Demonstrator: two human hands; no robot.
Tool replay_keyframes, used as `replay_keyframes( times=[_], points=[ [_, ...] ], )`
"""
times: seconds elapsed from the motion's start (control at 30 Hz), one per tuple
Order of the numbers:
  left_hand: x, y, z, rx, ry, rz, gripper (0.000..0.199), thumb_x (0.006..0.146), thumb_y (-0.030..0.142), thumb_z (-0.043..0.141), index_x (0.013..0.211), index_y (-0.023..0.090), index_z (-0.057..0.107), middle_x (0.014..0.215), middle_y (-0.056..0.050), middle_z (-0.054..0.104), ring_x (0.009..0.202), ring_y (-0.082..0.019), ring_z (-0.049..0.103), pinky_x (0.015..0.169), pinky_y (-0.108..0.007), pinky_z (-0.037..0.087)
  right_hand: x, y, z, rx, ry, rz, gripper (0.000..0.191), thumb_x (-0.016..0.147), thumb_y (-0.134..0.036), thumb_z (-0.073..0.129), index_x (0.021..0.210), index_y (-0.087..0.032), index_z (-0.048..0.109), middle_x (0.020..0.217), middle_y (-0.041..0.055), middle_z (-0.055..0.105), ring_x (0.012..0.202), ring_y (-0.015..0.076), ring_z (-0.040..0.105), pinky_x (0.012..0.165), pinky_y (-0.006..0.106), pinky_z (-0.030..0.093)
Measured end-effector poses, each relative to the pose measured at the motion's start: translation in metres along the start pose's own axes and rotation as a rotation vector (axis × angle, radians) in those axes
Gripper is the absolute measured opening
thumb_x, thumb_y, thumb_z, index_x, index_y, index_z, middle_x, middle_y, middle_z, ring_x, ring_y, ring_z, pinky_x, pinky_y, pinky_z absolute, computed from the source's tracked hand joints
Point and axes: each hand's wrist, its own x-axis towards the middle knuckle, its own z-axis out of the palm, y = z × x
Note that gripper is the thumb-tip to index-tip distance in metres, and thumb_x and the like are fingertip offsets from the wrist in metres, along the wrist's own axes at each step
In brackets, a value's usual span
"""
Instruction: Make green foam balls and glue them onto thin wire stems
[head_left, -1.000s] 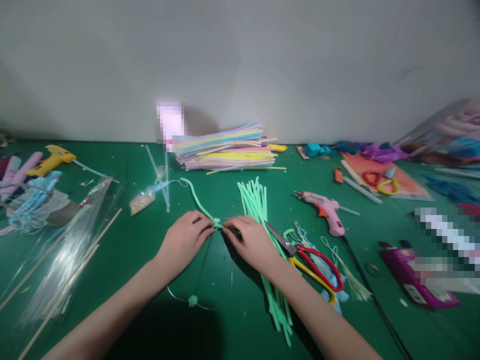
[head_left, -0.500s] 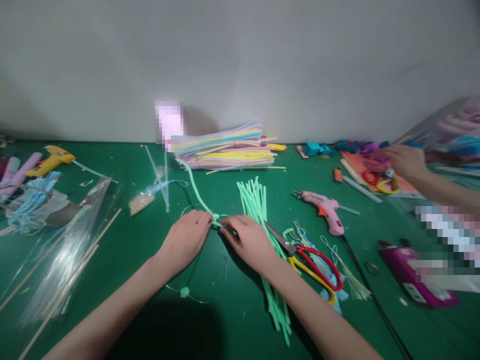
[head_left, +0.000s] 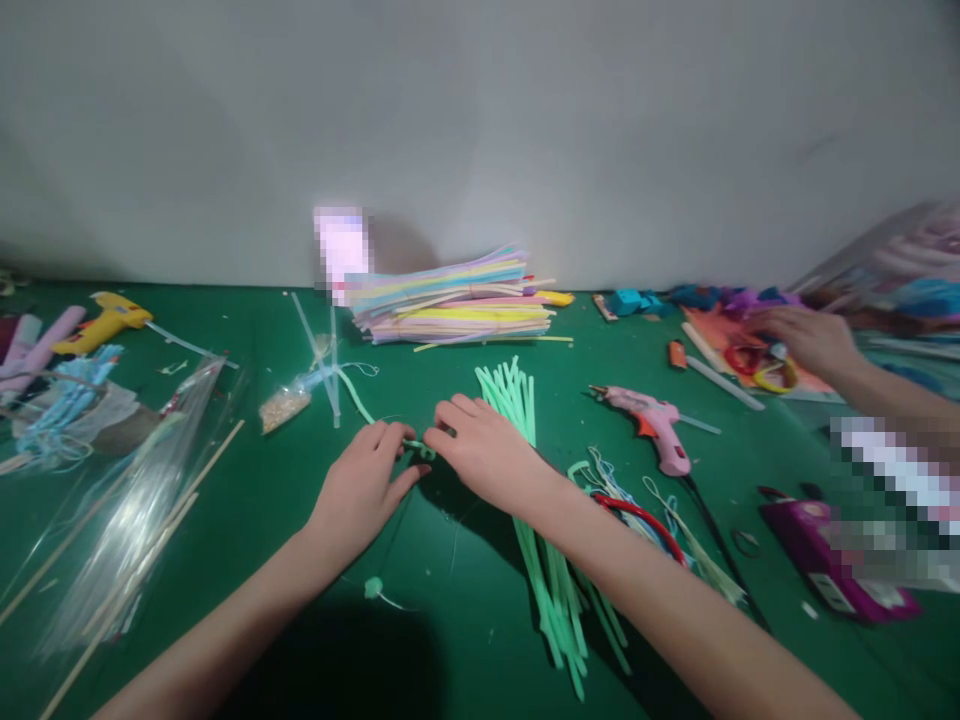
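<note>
My left hand [head_left: 365, 474] pinches a mint-green pipe cleaner [head_left: 357, 398], whose free end sticks out up and to the left behind the fingers. My right hand [head_left: 480, 448] closes on the same pipe cleaner's other side, where a small loop or knot shows between the two hands. Its exact shape is partly covered by my fingers. Just right of my right hand lies a bundle of mint-green pipe cleaners [head_left: 544, 580], partly under my forearm. On the table below my hands rests a small green knotted piece [head_left: 373, 588] with a thin thread.
A pink glue gun [head_left: 651, 415] and red-handled scissors [head_left: 651, 522] lie to the right. Pastel pipe cleaners [head_left: 457, 305] are stacked by the wall. Left are a yellow glue gun [head_left: 109, 322], plastic sleeves [head_left: 142, 530] and a bag of beads [head_left: 285, 405]. Another person's hand [head_left: 810, 340] works at far right.
My right hand has risen and turned, its forearm now covering much of the scissors. My left hand has shifted slightly left, and the pipe cleaner's free end has swung lower and left.
</note>
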Motion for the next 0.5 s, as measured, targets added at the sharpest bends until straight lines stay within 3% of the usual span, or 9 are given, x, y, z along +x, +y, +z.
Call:
replay_keyframes(
  times=[0.13, 0.3, 0.4, 0.5],
  points=[
    [0.003, -0.003, -0.002, -0.041, 0.009, 0.006, 0.007, 0.095, 0.023, 0.056, 0.097, 0.019, 0.061, 0.095, -0.007, 0.062, 0.091, -0.025, 0.061, 0.077, -0.039, 0.05, 0.013, -0.002, -0.01, -0.052, -0.057, -0.082, 0.01, 0.095, -0.012, 0.059, 0.092, -0.013, 0.069, 0.098, 0.0117, 0.064, 0.095, 0.0263, 0.054, 0.076, 0.037, 0.04],
    [0.01, -0.007, -0.001, -0.148, 0.013, -0.008, 0.009, 0.09, 0.014, 0.056, 0.083, 0.019, 0.061, 0.086, -0.003, 0.064, 0.083, -0.02, 0.061, 0.073, -0.033, 0.05, 0.016, -0.006, -0.008, -0.037, -0.091, -0.092, 0.011, 0.095, -0.011, 0.059, 0.09, -0.012, 0.069, 0.097, 0.0114, 0.063, 0.096, 0.0259, 0.054, 0.077, 0.037, 0.041],
    [0.012, -0.006, -0.003, -0.197, 0.023, -0.034, 0.008, 0.083, 0.012, 0.06, 0.088, 0.018, 0.063, 0.083, -0.002, 0.066, 0.077, -0.019, 0.061, 0.07, -0.032, 0.05, 0.016, -0.009, -0.005, 0.01, -0.102, -0.083, 0.012, 0.095, -0.01, 0.058, 0.092, -0.011, 0.069, 0.098, 0.0124, 0.065, 0.098, 0.0263, 0.055, 0.079, 0.038, 0.044],
    [0.013, -0.001, -0.007, -0.245, 0.034, -0.037, 0.028, 0.079, 0.013, 0.064, 0.106, 0.018, 0.062, 0.09, -0.003, 0.068, 0.074, -0.017, 0.061, 0.068, -0.032, 0.052, 0.017, -0.009, -0.002, 0.095, -0.1, -0.075, 0.016, 0.095, -0.006, 0.054, 0.094, -0.009, 0.069, 0.104, 0.0154, 0.067, 0.101, 0.0275, 0.056, 0.084, 0.041, 0.047]
  ],
)
